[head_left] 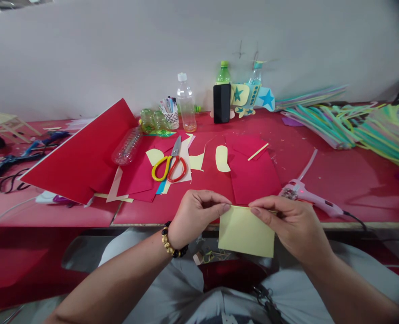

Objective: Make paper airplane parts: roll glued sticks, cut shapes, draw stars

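Note:
Both of my hands pinch the top edge of a pale yellow paper piece (246, 233) held over my lap at the table's near edge. My left hand (197, 215), with a beaded bracelet on the wrist, grips the upper left corner. My right hand (289, 224) grips the upper right corner. The paper hangs down flat between them. Just beyond my right hand a pink glue gun (309, 196) lies on the red table (355, 180).
Scissors with yellow and red handles (170, 165) lie among red and yellow paper scraps. A large red sheet (84, 153) leans at left. Bottles (186, 104), a pen cup (171, 112) and a black box (221, 103) stand by the wall. Stacked coloured sheets (361, 123) fill the right.

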A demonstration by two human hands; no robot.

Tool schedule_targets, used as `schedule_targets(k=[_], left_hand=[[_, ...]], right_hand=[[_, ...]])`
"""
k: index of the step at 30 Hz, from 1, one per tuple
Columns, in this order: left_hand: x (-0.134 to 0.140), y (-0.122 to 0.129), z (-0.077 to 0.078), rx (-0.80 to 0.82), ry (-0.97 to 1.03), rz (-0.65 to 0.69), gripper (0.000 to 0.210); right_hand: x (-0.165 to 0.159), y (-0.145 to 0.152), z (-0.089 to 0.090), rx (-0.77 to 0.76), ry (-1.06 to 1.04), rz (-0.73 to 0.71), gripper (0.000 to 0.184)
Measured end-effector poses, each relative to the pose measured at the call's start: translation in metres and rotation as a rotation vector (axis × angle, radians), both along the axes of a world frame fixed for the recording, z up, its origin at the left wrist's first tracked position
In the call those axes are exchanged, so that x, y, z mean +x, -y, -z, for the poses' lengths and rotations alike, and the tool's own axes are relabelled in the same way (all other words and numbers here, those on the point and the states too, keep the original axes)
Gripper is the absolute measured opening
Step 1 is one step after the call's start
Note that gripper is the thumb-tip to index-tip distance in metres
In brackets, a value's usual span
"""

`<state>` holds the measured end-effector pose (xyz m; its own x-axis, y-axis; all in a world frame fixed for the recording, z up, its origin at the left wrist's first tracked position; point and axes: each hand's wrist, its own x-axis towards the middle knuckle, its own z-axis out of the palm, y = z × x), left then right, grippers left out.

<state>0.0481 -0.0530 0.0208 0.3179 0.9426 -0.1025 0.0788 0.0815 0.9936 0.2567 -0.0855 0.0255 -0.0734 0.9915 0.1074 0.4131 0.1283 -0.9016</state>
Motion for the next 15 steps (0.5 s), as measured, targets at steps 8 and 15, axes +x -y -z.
schedule_targets(k=[8, 15], left_hand=[[0.011, 0.005, 0.007, -0.119, 0.114, 0.011, 0.018], [0.010, 0.006, 0.007, -0.174, 0.146, -0.007, 0.018]], right_hand=[[-0.007, 0.002, 0.006, 0.048, 0.003, -0.060, 0.011], [-0.007, 0.001, 0.005, 0.014, -0.056, -0.054, 0.010]])
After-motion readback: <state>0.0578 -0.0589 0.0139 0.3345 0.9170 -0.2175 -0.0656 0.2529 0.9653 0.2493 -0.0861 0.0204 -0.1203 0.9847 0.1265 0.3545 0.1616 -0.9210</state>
